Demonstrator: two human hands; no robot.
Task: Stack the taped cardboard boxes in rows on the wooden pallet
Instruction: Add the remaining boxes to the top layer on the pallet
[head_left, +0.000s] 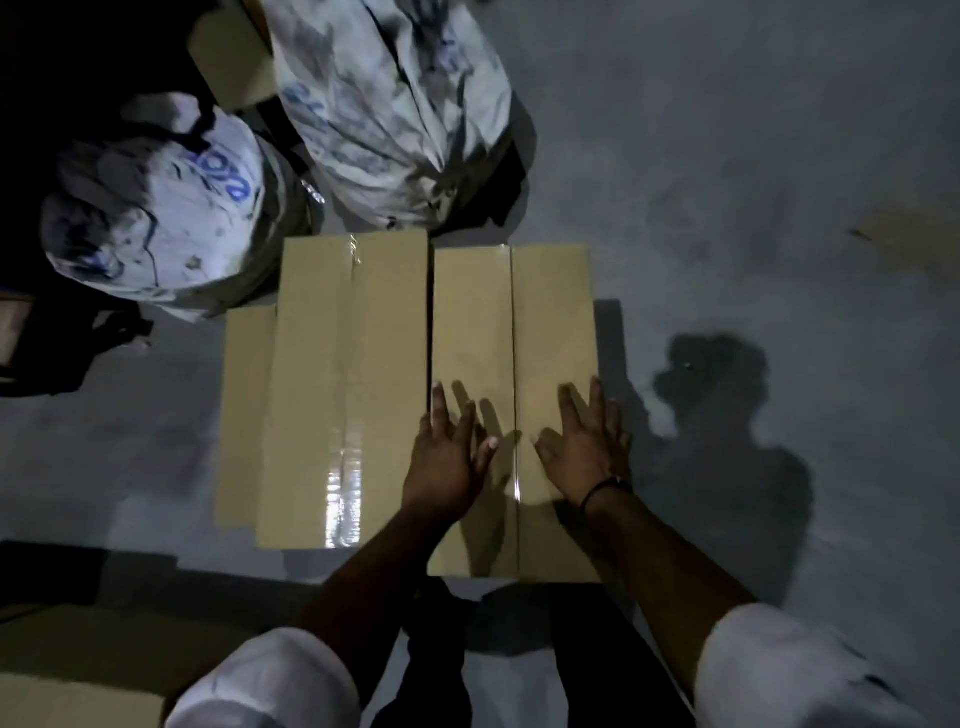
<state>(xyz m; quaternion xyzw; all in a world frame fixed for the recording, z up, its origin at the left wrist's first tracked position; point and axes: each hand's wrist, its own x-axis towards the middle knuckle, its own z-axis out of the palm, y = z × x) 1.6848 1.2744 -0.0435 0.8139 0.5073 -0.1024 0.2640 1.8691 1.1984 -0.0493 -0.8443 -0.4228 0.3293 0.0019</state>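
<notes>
Both hands lie flat and unclenched, fingers spread, on the top of the right box (550, 322), grasping nothing. The left hand (448, 457) presses near that box's left edge, its thumb reaching toward the centre seam; the right hand (587, 452) rests across the seam from it, near the box's right edge, with a thin dark wristband (605, 486) on the wrist. Whether the palms bear weight or merely touch cannot be told.

The right box is smooth tan cardboard, long and rectangular, with a strip of clear glossy tape (516, 364) down its middle. Just to its left, parted by a narrow dark gap, sits the left box (311, 395), of the same shape, its tape catching a bright glare at the near end. A lower cardboard layer (244, 415) pokes out beyond the left box's far side; what it rests on is hidden, so the pallet cannot be made out.

Behind the right box and to its left stand two crumpled white sacks (395, 114) with blue printing too blurred to read. Around the right box spreads a dull grey floor (753, 156), with a dark shadow to its right. Nearer than the box, white sleeves (270, 680) are cut off by the frame, and another dim carton (78, 670) lies at the lower left, half in darkness.
</notes>
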